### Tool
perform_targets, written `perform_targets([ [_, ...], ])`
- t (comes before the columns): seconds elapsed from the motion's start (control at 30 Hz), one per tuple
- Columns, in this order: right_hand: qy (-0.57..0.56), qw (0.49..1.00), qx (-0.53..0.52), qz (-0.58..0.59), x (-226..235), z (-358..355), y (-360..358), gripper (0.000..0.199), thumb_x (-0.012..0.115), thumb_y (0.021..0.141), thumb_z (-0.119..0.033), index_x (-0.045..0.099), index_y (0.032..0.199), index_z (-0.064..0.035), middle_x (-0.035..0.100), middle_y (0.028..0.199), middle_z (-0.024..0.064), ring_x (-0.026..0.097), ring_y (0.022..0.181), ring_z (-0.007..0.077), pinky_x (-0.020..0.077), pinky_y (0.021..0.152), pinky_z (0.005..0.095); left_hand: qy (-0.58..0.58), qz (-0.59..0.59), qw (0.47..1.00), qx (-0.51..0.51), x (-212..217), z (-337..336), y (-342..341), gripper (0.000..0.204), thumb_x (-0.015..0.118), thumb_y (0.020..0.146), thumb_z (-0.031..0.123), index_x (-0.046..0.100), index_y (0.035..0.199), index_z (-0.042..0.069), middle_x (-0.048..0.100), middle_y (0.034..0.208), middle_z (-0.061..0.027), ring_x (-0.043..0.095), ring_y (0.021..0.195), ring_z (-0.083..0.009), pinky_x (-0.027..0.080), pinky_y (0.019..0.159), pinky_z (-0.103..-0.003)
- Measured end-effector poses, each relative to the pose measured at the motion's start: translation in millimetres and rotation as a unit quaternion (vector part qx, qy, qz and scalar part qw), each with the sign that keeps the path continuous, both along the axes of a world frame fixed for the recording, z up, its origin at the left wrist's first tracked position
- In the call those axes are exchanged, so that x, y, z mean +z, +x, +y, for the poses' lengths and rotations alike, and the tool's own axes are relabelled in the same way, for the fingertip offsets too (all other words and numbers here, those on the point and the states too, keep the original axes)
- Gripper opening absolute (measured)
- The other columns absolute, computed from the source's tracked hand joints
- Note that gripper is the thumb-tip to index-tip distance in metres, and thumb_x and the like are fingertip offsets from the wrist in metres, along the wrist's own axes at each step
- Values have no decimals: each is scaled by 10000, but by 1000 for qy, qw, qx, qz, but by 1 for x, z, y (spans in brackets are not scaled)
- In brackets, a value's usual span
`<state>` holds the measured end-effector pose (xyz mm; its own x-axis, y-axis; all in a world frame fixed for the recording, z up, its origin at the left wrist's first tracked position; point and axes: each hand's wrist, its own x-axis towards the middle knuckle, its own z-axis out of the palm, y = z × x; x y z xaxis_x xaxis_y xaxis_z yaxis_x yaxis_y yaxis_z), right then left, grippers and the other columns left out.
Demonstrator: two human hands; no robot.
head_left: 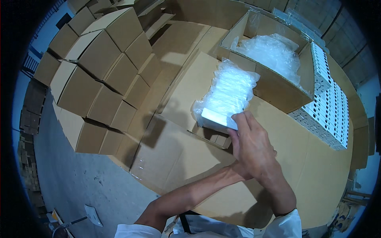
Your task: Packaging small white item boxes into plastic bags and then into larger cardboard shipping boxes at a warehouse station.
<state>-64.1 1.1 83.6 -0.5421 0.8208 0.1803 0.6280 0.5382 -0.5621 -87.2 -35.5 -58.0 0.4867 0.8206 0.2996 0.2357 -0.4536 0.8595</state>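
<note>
The right hand (256, 141) pinches the right end of a white block (217, 118) between fingers and thumb. The block is at the near end of the wrapped packs (234, 89), above a small carton (206, 138) on the bench (313, 162). The left hand (241, 169) crosses beneath the right wrist, mostly hidden; I cannot tell its grip. Held at one end only, the block could tip or slip. Loose wrap could snag it, dragging packs out of line, and the crossed arms could bump each other.
</note>
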Motion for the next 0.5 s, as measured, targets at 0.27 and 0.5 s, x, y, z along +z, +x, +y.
perform_targets([
  [0.27,46,998,-14,27,-16,-9,-2,223,627,892,-23,496,1065,31,497,1015,194,574,963,391,501,826,488,54,80,995,11,11,-1,1,398,624,913,163,511,1281,64,477,1265,-107,495,1196,-272,424,1036,-424],
  [0.5,90,994,-16,53,-14,-2,1,309,731,777,59,581,1035,-21,545,965,157,617,851,351,516,715,456,63,80,995,21,12,1,3,409,637,904,163,514,1283,72,471,1272,-99,497,1212,-271,425,1049,-427],
])
